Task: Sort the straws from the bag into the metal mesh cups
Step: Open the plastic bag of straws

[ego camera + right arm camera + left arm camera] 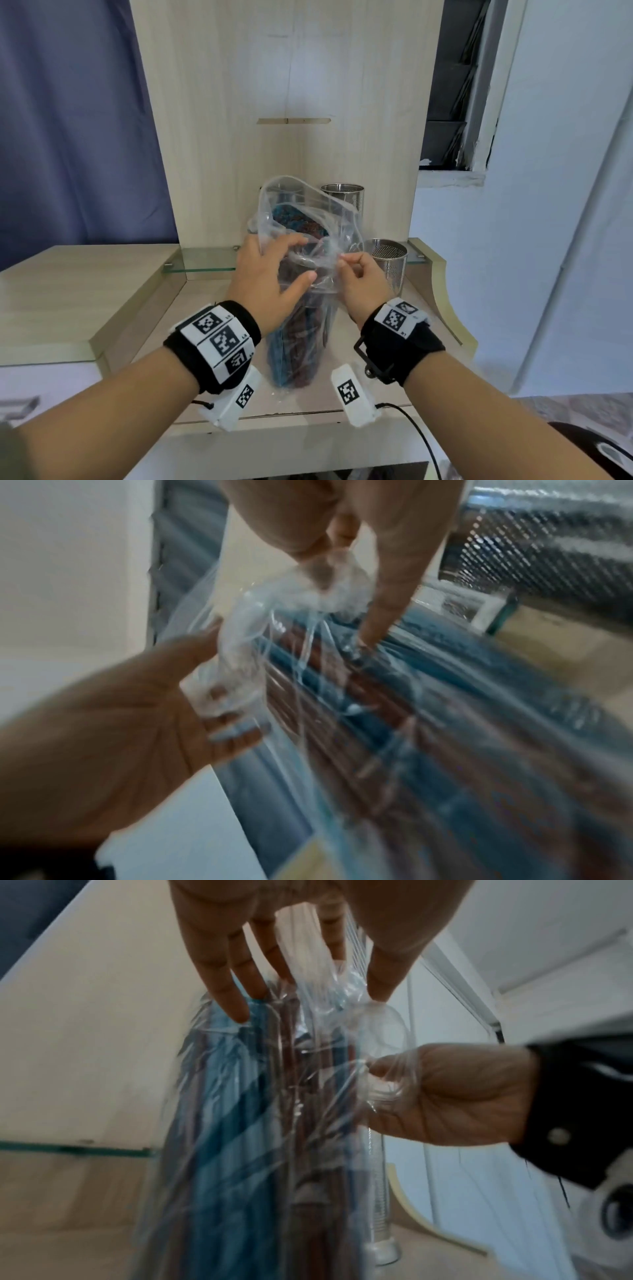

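Note:
A clear plastic bag (298, 329) stands upright on the wooden desk, packed with blue and brown straws (294, 219). My left hand (305, 258) holds the bag's upper part between thumb and fingers from the left. My right hand (342, 262) pinches a fold of loose plastic near the bag's mouth. In the left wrist view my left hand (308, 1001) lies against the straws (222, 1150). The right wrist view shows my right hand (226, 685) gripping crumpled plastic of the bag (377, 723). One metal mesh cup (342, 198) stands behind the bag, another mesh cup (388, 265) to its right.
A glass shelf (205, 265) runs along the wooden back panel (274, 102). A raised wooden counter (68, 291) lies to the left. A black cable (421, 435) hangs off the desk's front edge. A window (455, 85) is at the upper right.

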Available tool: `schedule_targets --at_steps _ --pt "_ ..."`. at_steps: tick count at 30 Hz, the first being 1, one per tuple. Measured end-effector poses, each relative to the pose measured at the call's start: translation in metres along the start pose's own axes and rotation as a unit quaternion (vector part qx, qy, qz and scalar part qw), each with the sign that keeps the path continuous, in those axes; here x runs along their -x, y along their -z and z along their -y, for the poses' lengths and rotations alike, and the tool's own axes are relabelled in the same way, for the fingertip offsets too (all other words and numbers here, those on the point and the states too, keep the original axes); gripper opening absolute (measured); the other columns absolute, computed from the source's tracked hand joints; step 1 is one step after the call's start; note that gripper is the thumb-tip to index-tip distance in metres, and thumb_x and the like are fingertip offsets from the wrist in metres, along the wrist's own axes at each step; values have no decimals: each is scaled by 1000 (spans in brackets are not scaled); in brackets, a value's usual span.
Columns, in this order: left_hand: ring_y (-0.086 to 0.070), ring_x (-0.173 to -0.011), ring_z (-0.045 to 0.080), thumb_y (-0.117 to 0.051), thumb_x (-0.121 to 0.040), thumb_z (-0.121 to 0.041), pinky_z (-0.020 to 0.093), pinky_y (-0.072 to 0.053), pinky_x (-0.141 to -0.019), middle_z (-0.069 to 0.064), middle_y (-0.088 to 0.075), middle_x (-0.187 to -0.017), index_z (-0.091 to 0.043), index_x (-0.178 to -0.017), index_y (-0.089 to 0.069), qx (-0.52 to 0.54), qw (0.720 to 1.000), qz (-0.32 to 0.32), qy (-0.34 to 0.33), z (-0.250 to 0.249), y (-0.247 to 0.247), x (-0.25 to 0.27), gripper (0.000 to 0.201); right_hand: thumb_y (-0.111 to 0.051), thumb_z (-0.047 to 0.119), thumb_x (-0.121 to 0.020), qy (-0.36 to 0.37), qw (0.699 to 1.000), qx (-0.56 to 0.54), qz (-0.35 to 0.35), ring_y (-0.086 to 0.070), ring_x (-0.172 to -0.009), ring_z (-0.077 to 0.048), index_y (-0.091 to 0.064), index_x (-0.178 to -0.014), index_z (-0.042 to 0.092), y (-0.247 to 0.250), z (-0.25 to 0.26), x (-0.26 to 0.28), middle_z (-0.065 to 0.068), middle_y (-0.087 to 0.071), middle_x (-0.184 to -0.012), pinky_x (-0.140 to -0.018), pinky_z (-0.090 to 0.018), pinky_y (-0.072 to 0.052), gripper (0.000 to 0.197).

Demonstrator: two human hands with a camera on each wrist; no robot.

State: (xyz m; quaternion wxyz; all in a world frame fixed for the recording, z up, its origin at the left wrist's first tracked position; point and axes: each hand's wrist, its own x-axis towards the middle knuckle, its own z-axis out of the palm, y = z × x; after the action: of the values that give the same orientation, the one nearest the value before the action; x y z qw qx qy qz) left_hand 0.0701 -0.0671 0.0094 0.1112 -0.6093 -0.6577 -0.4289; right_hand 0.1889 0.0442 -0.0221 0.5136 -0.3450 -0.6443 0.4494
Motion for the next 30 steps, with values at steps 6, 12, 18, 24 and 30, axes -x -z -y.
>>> schedule_targets --at_steps 6,12,18,24,30 --pt "-42 -98 17 -77 -76 -20 22 -32 -90 0 -38 -98 -24 -82 -69 -33 997 -54 -49 15 -12 3 11 -50 20 -96 14 996 87 -26 -53 -73 -16 -54 -80 18 15 24 -8 4 -54 -81 -71 -29 -42 17" --pt "-41 -98 18 -73 -76 -39 34 -41 -87 -1 -42 -96 -26 -81 -67 -54 998 12 -37 18 -18 15 15 -61 44 -90 -30 996 85 20 -55 -78 -14 -52 -91 18 14 43 -10 5 -56 -82 -69 -29 -41 27" --pt "-16 -131 24 -49 -77 -66 46 -19 -108 3 -28 -141 -32 -74 -63 -80 995 -22 56 12 -10 21 37 -68 33 -73 -25 979 201 -3 -53 -73 -18 -49 -76 21 14 37 -18 -9 -58 -99 -61 -28 -37 23" --pt "0 -143 38 -75 -71 -42 49 -17 -117 0 6 -153 -31 -106 -51 -117 990 -58 55 3 3 -11 44 -51 2 -89 54 984 162 -53 -48 -63 -19 -43 -91 18 5 42 -18 4 -48 -74 -53 -28 -34 17" --pt "-10 -144 37 -78 -66 -38 42 -23 -118 -2 19 -154 -42 -116 -44 -62 987 34 147 0 12 -30 61 -45 -2 -92 106 978 177 -23 -48 -58 -6 -61 -117 30 10 32 -23 2 -62 -106 -51 -15 -36 43"
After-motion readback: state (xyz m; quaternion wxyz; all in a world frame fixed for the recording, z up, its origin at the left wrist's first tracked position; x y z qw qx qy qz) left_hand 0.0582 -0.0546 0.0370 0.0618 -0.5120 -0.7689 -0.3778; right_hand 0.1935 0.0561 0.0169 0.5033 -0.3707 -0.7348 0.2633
